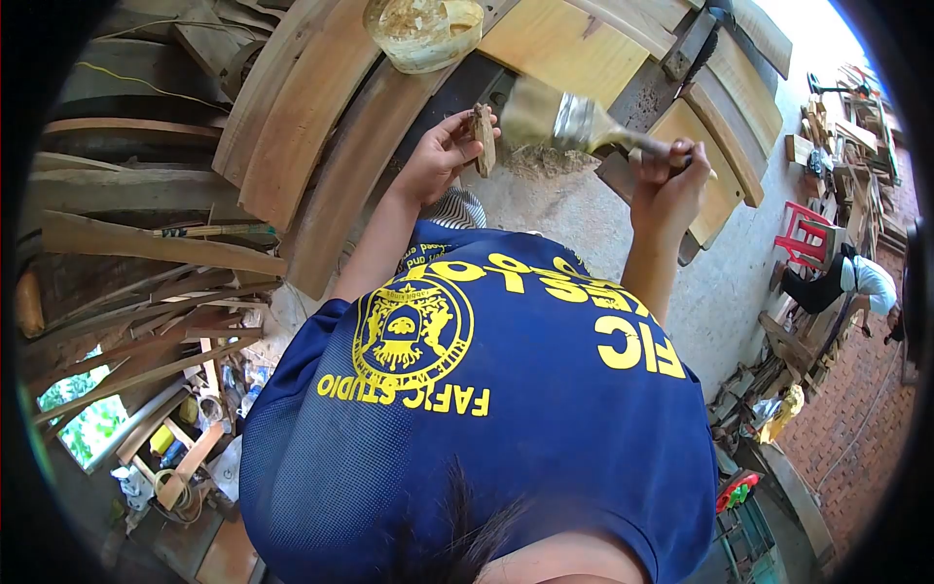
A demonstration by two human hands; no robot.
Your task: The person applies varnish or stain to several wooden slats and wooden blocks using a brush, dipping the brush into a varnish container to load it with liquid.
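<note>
My left hand (pixel 441 161) has its fingers closed around a small, rough piece of wood (pixel 484 141) held upright. In my right hand (pixel 671 190) is the handle of a wide paintbrush (pixel 584 124) with a metal band. Its bristles point left toward the wood piece and are blurred, so I cannot tell whether they touch it. Beyond my left hand stands a clear plastic container (pixel 424 34) with whitish and brown residue, on the boards.
Long curved boards (pixel 309 117) lie at the upper left, and flat panels (pixel 564 47) at the top. Stacked wood fills the left side. At the right are a red plastic chair (pixel 804 234) and another person (pixel 869 282) bending over.
</note>
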